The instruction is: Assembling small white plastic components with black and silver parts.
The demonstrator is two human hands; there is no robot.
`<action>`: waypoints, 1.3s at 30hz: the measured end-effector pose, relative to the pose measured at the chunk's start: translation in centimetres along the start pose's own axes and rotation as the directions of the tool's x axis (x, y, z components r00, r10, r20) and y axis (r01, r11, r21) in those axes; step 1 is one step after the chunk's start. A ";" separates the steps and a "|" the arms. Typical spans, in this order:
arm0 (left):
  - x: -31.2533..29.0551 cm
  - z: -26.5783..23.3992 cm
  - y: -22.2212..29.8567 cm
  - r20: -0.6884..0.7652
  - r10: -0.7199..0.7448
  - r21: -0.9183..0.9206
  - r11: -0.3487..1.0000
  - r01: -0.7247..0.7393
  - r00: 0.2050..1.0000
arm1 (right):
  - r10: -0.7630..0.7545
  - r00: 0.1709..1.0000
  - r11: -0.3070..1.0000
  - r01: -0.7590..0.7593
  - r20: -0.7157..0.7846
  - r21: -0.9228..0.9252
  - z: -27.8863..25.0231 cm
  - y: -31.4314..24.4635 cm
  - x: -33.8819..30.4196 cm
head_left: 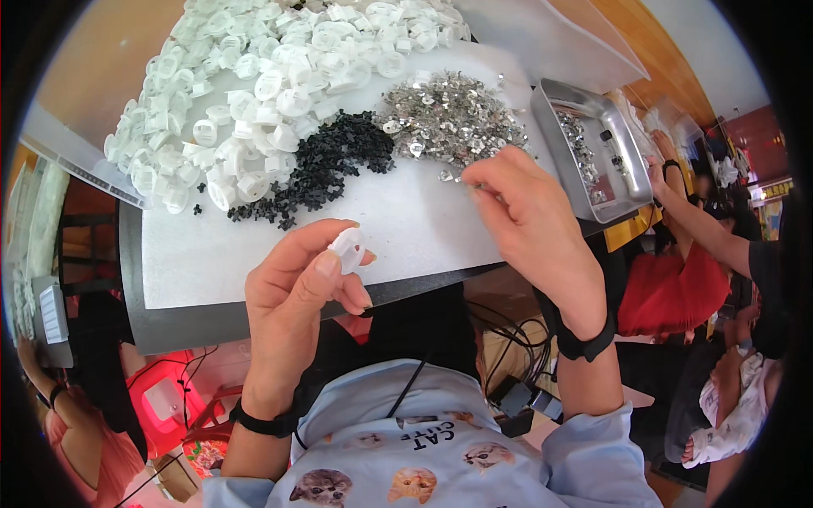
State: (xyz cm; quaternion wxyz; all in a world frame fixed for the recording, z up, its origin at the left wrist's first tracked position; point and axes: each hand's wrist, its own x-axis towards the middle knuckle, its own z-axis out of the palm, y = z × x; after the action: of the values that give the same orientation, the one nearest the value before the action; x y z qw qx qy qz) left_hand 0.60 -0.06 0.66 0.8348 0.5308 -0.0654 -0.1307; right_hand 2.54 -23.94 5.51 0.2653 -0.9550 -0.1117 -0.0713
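Observation:
My left hand (pixel 296 284) pinches a white plastic piece (pixel 346 249) between thumb and fingers, above the front of the white sheet. The piece is rounded, with a raised part and a small opening. My right hand (pixel 538 224) reaches to the near edge of a heap of small shiny metal pieces (pixel 457 114). Its thumb and forefinger are closed at a small metal piece (pixel 447 176); the fingertips partly hide it. Left of the metal heap lies a pile of small black cross-shaped parts (pixel 339 157). Behind it spreads a large heap of similar white plastic pieces (pixel 279 76).
A metal tray (pixel 555 144) with metal bits and a few dark parts stands right of the sheet (pixel 229 271). Clear plastic walls rise at left and back right. Other people sit at both sides, a co-worker's arm (pixel 703 220) at right. Cables (pixel 512 330) hang below the table.

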 end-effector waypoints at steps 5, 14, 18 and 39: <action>0.1 0.2 -0.4 -0.018 0.012 0.005 1.000 -0.012 1.000 | -0.010 0.999 0.982 0.018 0.043 -0.186 1.0 -0.5 1.2; -0.1 0.1 -0.3 -0.017 0.021 -0.025 0.999 -0.021 1.000 | -0.034 0.999 0.944 0.043 0.034 -0.328 2.2 0.1 2.3; -0.2 0.1 -0.3 -0.036 0.003 -0.060 0.998 -0.005 0.999 | -0.044 0.997 0.940 0.060 0.055 -0.334 2.0 -1.5 1.8; 0.1 0.4 -0.3 -0.056 0.039 -0.069 0.997 -0.043 0.998 | 0.086 0.936 0.629 -0.316 0.341 0.710 2.3 -4.4 0.7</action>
State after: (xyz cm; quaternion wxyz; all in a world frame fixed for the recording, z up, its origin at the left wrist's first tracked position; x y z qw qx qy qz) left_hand 0.60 -0.56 0.53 0.8570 0.5029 -0.0487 -0.1011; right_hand 2.29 -18.98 5.82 0.6261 -0.7639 -0.0585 0.1450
